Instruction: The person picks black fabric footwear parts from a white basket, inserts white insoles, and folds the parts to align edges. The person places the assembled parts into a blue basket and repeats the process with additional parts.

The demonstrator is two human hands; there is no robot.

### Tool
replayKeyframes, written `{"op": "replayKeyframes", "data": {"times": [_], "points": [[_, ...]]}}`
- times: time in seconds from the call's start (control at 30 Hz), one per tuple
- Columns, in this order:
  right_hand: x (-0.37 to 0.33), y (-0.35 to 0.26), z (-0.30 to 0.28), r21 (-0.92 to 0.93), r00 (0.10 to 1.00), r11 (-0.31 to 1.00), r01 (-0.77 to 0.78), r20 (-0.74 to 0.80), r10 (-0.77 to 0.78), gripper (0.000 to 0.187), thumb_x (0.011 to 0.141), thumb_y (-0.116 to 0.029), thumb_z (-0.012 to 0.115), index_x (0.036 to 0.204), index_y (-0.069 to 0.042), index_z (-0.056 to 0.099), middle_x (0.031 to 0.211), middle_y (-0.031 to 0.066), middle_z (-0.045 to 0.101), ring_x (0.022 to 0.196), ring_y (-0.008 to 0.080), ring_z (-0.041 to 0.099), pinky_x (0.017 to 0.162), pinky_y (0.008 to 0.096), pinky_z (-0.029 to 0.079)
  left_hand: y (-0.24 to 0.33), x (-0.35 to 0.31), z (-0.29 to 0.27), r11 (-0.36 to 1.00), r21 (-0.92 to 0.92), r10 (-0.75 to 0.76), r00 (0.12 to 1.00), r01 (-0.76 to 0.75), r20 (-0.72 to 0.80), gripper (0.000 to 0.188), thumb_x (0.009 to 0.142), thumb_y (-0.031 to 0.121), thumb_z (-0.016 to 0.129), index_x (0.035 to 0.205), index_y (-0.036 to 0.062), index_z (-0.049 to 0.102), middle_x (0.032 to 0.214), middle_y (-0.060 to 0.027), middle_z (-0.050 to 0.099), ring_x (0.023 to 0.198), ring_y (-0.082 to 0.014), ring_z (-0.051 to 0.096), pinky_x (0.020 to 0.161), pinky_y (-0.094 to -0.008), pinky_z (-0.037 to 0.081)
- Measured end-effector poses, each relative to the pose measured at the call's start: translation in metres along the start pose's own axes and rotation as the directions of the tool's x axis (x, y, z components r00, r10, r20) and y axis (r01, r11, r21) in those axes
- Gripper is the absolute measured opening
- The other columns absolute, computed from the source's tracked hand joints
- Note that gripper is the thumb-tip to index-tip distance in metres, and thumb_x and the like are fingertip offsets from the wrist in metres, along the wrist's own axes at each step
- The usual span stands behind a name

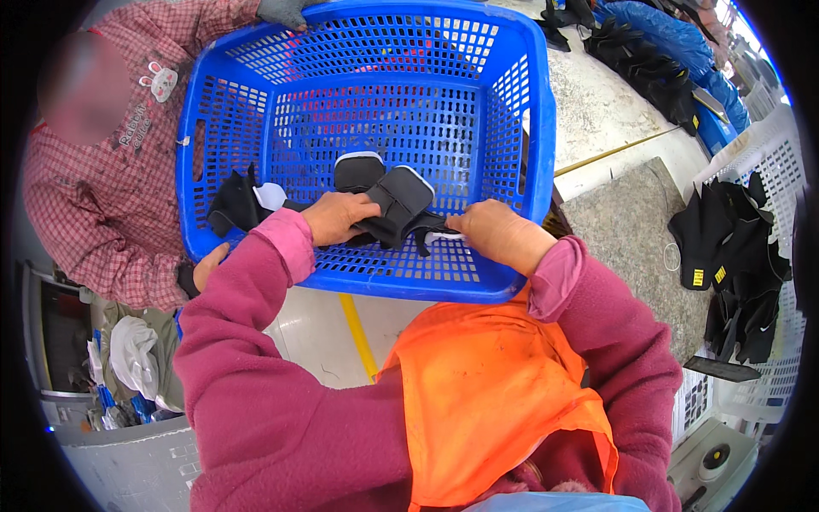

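A large blue plastic basket [546, 162] with slotted walls is tilted so that its inside faces me. Along its near side lie several black fabric pieces, among them a padded one with a pale rim [405, 192] and a similar one [358, 171] behind it. My left hand [341, 218] is closed over the black pieces, its fingers curled on them. To the right, my right hand [503, 235] pinches the end of a black piece with a white edge [444, 235]. Another black piece with a white patch [270, 196] rests left of my left hand.
A co-worker in a checked sleeve [85, 222] grips the basket's far rim with a grey-gloved hand [283, 10] and its near left corner with another hand [205, 269]. Black pieces with yellow labels [721, 230] lie in a white basket [781, 162] at right, beside a worn grey board [631, 247].
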State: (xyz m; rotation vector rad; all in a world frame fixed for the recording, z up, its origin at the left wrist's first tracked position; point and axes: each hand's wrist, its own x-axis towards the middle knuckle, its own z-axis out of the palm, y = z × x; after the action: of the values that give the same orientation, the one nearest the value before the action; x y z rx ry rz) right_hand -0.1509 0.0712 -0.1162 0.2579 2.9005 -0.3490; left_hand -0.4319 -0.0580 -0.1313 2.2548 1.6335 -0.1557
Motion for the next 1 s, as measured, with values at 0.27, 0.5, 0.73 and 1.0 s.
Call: {"op": "replayKeyframes", "data": {"times": [0.27, 0.5, 0.73, 1.0], "points": [[-0.027, -0.001, -0.056, 0.311, 0.802, 0.948, 0.071, -0.583, 0.132, 0.040, 0.083, -0.002, 0.062, 0.122, -0.005, 0.059, 0.097, 0.0203, 0.069, 0.084, 0.0391, 0.067, 0.072, 0.0443, 0.054, 0.007, -0.031, -0.087, 0.554, -0.829, -0.606, 0.649, -0.071, -0.460, 0.027, 0.092, 0.012, 0.065, 0.116, -0.0003, 0.063, 0.100, -0.0057, 0.065, 0.086, -0.0150, 0.064, 0.063, -0.0270, 0.057], [-0.159, 0.003, -0.126, 0.282, 0.342, 0.959, 0.024, -0.904, 0.258, 0.044, 0.081, 0.010, 0.061, 0.124, -0.003, 0.062, 0.109, 0.0157, 0.069, 0.094, 0.0239, 0.071, 0.079, 0.0316, 0.055, 0.088, 0.043, -0.162, 0.619, -0.483, -0.381, 0.301, -0.620, -0.874, 0.039, 0.096, 0.009, 0.061, 0.134, 0.0081, 0.052, 0.124, -0.0078, 0.060, 0.105, -0.0172, 0.061, 0.077, -0.0344, 0.058], [-0.244, 0.041, -0.068, 0.091, 0.022, 0.796, -0.598, -0.991, 0.130, 0.041, 0.072, 0.013, 0.063, 0.107, -0.006, 0.069, 0.103, 0.0121, 0.067, 0.090, 0.0289, 0.065, 0.079, 0.0351, 0.052, 0.196, 0.236, -0.152, 0.817, 0.219, 0.389, 0.228, -0.534, -0.893, 0.058, 0.073, -0.008, 0.066, 0.128, 0.0113, 0.056, 0.106, -0.0150, 0.066, 0.095, -0.0312, 0.067, 0.080, -0.0375, 0.056], [-0.267, 0.066, 0.012, 0.378, 0.604, 0.808, -0.451, -0.538, 0.588, 0.062, 0.076, -0.009, 0.074, 0.133, -0.008, 0.051, 0.120, 0.0162, 0.061, 0.111, 0.0359, 0.057, 0.091, 0.0425, 0.047, 0.226, 0.273, -0.091, 0.830, 0.258, 0.518, 0.855, -0.495, -0.025, 0.100, 0.077, 0.014, 0.076, 0.155, 0.0317, 0.016, 0.151, -0.0277, 0.030, 0.129, -0.0421, 0.047, 0.108, -0.0516, 0.037]]}}
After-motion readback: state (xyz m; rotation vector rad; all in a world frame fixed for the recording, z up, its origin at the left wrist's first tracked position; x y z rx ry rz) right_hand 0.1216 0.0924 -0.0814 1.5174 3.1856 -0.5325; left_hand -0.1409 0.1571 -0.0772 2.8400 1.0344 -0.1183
